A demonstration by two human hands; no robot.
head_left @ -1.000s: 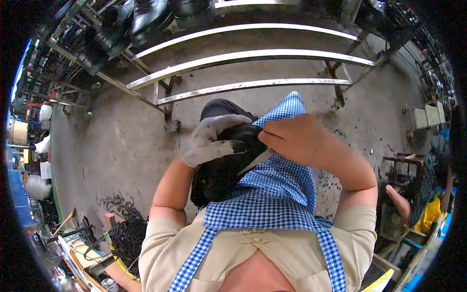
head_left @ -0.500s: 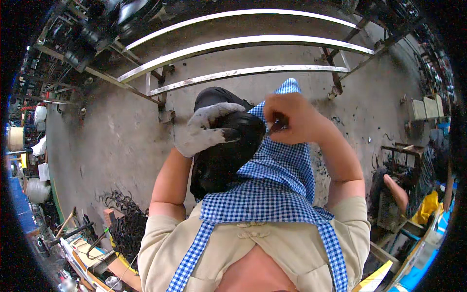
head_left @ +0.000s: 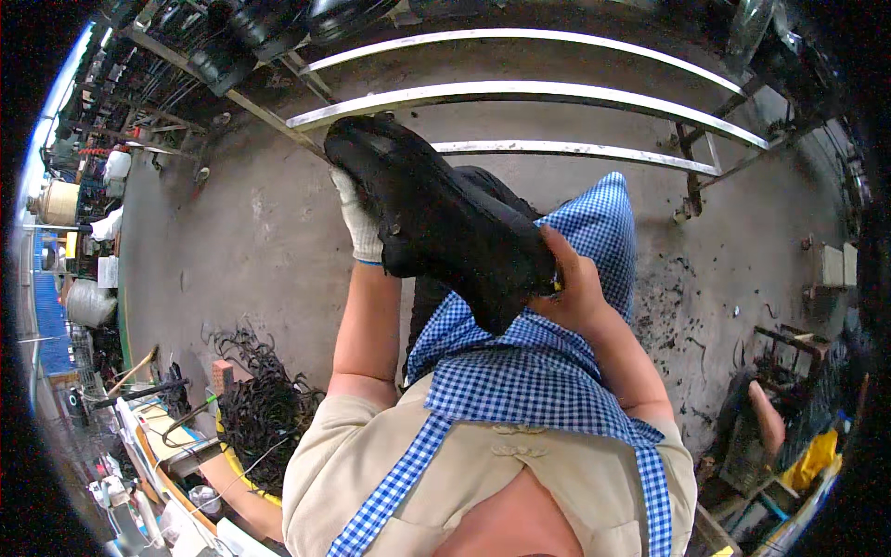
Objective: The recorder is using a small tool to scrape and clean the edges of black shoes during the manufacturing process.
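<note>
Boot [head_left: 432, 200] slants above the apron [head_left: 520, 385], between both hands. Gloved left hand [head_left: 360, 221] supports its far end, fingers hidden, grip unclear; right hand [head_left: 577, 292] curls at its near end, closure unclear. Firm support at both ends should keep it steady.

Left grip [head_left: 360, 221] gloved, partly hidden | right grip [head_left: 577, 290] bare, clasped | left forearm [head_left: 368, 325] forward | right forearm [head_left: 631, 357] inward
</note>
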